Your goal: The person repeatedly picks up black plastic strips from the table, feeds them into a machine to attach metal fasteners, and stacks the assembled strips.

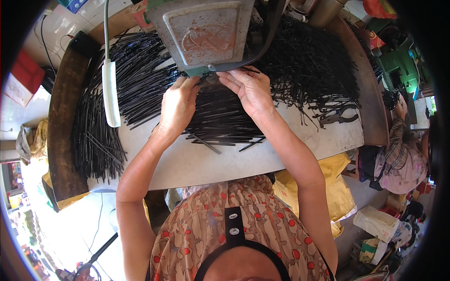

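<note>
A machine (pixel 201 35) with a worn grey cover and green body hangs over the far middle of the table. Just under it, my left hand (pixel 178 103) is closed, thumb and fingers pinching the end of a thin black strip (pixel 201 78). A small round metal part (pixel 212 77) sits between my hands. My right hand (pixel 251 90) is close on the other side, its fingers bent round another thin black strip (pixel 249 70). The machine partly hides both fingertips. Below my hands lies a loose pile of long black strips (pixel 222 119).
More black strips (pixel 140 70) lie at left, and a tangled heap (pixel 314 61) at right. Dark-handled pliers (pixel 341 115) rest near the right edge of the pale tabletop (pixel 168 161). A white lamp (pixel 110 93) hangs at left. Another person (pixel 398 150) works at a green machine (pixel 398 68).
</note>
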Tool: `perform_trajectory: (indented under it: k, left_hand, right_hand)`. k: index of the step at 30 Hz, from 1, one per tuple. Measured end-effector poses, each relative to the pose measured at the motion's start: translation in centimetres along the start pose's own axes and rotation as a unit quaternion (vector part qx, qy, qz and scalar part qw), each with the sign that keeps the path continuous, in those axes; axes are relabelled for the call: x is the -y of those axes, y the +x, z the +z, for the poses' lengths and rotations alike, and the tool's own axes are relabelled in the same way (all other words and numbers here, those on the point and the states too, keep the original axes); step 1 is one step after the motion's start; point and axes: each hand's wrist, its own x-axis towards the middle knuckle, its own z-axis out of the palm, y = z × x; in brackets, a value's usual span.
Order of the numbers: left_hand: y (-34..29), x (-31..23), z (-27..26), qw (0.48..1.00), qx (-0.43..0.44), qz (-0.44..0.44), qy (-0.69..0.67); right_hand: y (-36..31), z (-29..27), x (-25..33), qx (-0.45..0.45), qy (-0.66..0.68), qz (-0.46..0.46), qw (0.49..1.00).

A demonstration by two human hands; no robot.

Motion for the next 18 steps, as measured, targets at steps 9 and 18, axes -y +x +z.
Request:
perform_trajectory:
  k: [9, 18]
  left_hand:
    - [-0.1, -0.2, -1.2, 0.974, 0.038, 0.100, 0.202]
    - [-1.4, 1.3, -5.2, 0.858, 0.258, -0.312, -0.316]
  right_hand:
    - [0.1, -0.1, 0.2, 0.000, 0.010, 0.007, 1.000]
    - [-1.5, -1.6, 2.5, 0.083, -0.223, 0.132, 0.962]
